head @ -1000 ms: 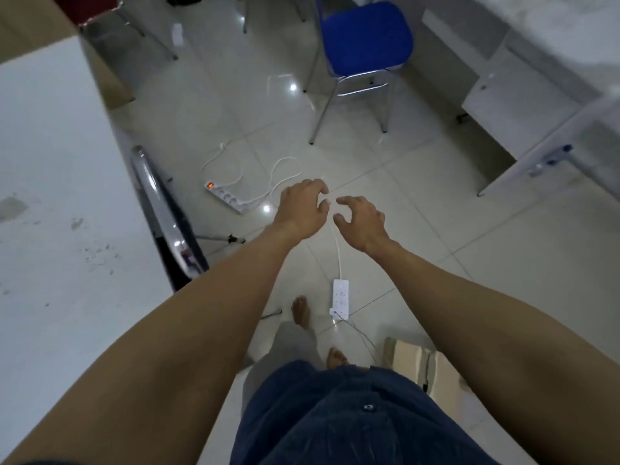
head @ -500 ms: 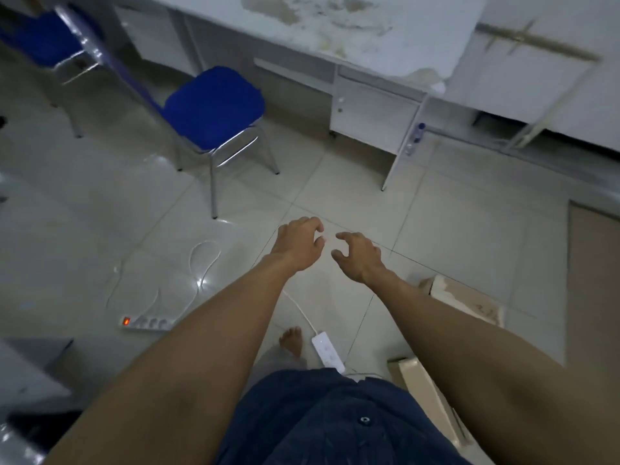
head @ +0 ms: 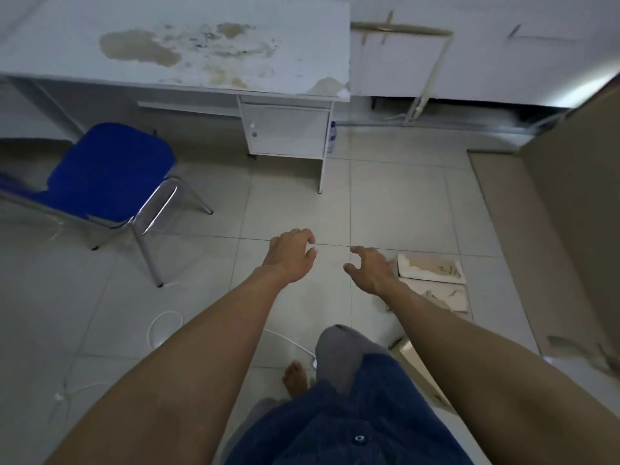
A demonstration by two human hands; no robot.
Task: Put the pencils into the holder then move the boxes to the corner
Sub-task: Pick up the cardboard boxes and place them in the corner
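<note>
Both my arms reach out over a tiled floor. My left hand (head: 292,255) hangs in the air with its fingers curled and apart, holding nothing. My right hand (head: 370,270) is also empty, fingers spread, just left of a torn cardboard box (head: 432,268) lying flat on the floor. A second cardboard box (head: 407,355) shows partly below my right forearm, by my knee. No pencils or holder are in view.
A blue chair (head: 107,172) with metal legs stands at the left. Behind it is a stained white desk (head: 188,48) with a small cabinet (head: 285,130). A large brown cardboard sheet (head: 550,223) covers the right side. White cables (head: 164,325) lie on the floor near my bare foot (head: 295,377).
The view has swung to the right: the chair slid left, the desk and the cardboard boxes came into view. My hands moved slightly apart and stayed empty.
</note>
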